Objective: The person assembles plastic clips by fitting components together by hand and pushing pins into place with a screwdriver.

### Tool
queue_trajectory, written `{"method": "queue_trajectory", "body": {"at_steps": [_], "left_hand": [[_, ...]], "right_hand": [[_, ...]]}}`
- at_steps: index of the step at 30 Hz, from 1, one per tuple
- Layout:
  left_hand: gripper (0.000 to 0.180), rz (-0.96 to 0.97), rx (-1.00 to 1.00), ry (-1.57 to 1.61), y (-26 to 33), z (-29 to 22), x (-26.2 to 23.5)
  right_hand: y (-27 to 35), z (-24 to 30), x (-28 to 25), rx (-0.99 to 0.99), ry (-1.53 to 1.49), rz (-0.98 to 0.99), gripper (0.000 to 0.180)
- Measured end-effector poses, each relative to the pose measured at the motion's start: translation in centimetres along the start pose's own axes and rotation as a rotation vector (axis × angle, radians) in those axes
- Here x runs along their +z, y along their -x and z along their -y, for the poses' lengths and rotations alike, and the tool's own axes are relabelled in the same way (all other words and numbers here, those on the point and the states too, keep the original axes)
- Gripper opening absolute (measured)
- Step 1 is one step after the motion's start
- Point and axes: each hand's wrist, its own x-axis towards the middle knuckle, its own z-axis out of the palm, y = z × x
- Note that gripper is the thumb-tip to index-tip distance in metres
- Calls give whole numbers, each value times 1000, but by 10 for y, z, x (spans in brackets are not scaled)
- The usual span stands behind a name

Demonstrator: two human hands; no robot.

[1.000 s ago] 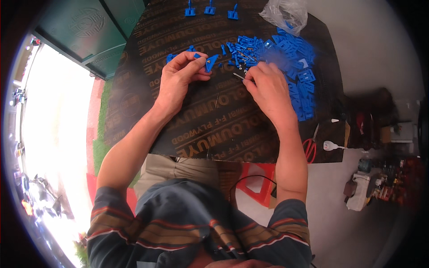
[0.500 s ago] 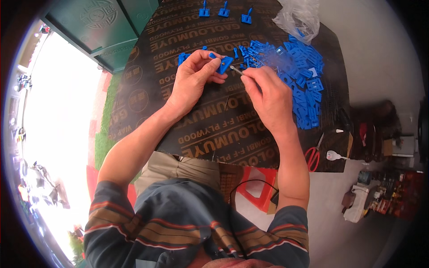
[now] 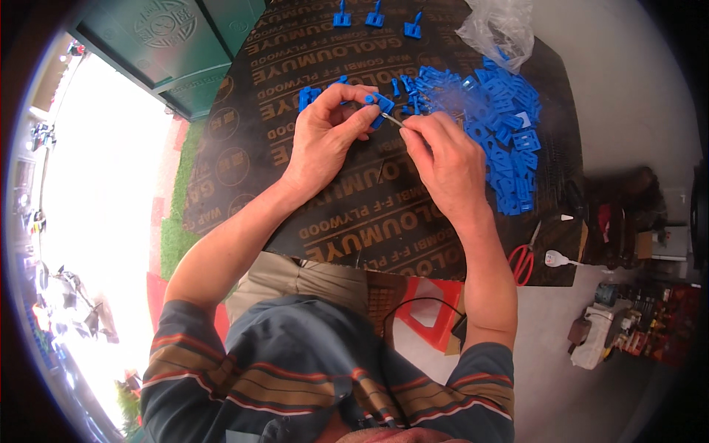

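Bench (image 3: 317, 214): dark brown film-faced plywood, smooth, faint sheen. On it, blue clips (image 3: 509, 140): moulded plastic, semi-gloss. At the bench's far edge, bag (image 3: 498, 29): thin clear plastic film, crinkled, shiny. Pin (image 3: 393, 119) at the held blue piece (image 3: 380, 103): bright metal. Scissors (image 3: 523, 258) at the bench's near right corner: red glossy plastic handles.

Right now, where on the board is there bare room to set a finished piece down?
The dark board is bare along its left side, left of the left hand, and along the near strip below both hands. The right side is crowded: a heap of blue plastic parts beside the right hand, with a plastic bag beyond it.
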Motion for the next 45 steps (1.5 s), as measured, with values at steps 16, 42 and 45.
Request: {"method": "queue_trajectory", "body": {"at_steps": [16,42,45], "left_hand": [[14,99,-91,28,-1,0,-1],[26,249,-131,-32,-3,0,-10],[26,252,-142,-11,-2,0,-10]], "right_hand": [[4,0,0,-91,88,-12,11],[15,-7,12,100,-241,123,12],[15,-8,14,91,-260,97,13]]}}
